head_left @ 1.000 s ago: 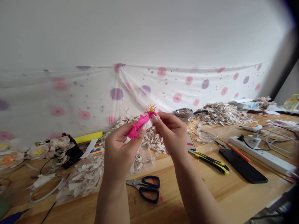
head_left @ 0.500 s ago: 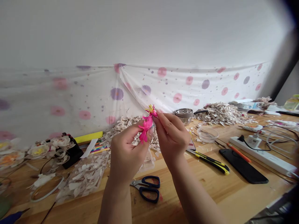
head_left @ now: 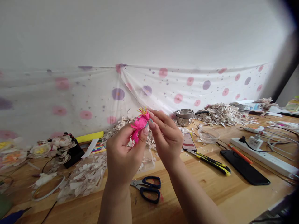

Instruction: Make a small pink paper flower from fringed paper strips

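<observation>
The left hand [head_left: 123, 152] is grasping a hot-pink crinkled paper-like piece [head_left: 139, 125], tipped with thin yellow stamen-like strands, between thumb and fingertips, while the right hand [head_left: 166, 137] is pinching its upper end from the other side. The piece is hanging in the air between the hands, above the wooden work surface [head_left: 233, 199]. (Pinching this close to the yellow tip looks sound: the delicate material is getting steady support without being crushed.) Black-handled steel scissors [head_left: 146, 189] are lying at 6 o'clock from the hands, a round steel bowl [head_left: 184, 117] is standing at 2 o'clock, a yellow-and-black utility knife [head_left: 210, 162] is lying at 4 o'clock, and a clear bag of white petals [head_left: 81, 177] is lying at 8 o'clock.
</observation>
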A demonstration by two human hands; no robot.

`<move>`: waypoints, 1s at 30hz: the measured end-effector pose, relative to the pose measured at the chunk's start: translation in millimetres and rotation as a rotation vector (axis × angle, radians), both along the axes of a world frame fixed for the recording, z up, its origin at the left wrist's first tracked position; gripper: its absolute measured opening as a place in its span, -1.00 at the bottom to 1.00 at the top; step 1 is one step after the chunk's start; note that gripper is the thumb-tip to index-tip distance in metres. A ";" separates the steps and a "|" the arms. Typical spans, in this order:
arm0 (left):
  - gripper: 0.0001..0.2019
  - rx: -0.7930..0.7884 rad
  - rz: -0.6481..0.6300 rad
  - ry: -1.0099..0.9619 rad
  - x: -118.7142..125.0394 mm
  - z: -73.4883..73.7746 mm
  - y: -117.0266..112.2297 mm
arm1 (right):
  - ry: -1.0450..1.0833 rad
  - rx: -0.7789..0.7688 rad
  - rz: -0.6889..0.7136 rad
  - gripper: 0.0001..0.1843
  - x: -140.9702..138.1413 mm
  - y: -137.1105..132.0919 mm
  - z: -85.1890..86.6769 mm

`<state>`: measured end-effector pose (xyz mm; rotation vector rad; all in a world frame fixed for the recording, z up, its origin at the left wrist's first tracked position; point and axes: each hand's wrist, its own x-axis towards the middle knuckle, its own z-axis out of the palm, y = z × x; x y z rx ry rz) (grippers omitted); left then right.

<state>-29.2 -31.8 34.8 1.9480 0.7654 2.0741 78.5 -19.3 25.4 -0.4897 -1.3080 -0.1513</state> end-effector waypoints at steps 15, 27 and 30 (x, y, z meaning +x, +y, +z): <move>-0.86 0.228 0.170 0.331 -7.6 1.6 9.2 | 0.038 -0.254 0.194 -0.80 9.7 3.5 3.0; -0.52 -0.283 -0.263 -0.290 12.4 -0.6 11.9 | -0.059 0.046 -0.270 -0.75 7.1 6.7 -3.3; -0.59 -0.275 -0.264 -0.343 16.5 0.1 9.5 | -0.108 0.075 -0.323 -0.66 5.2 7.6 -6.6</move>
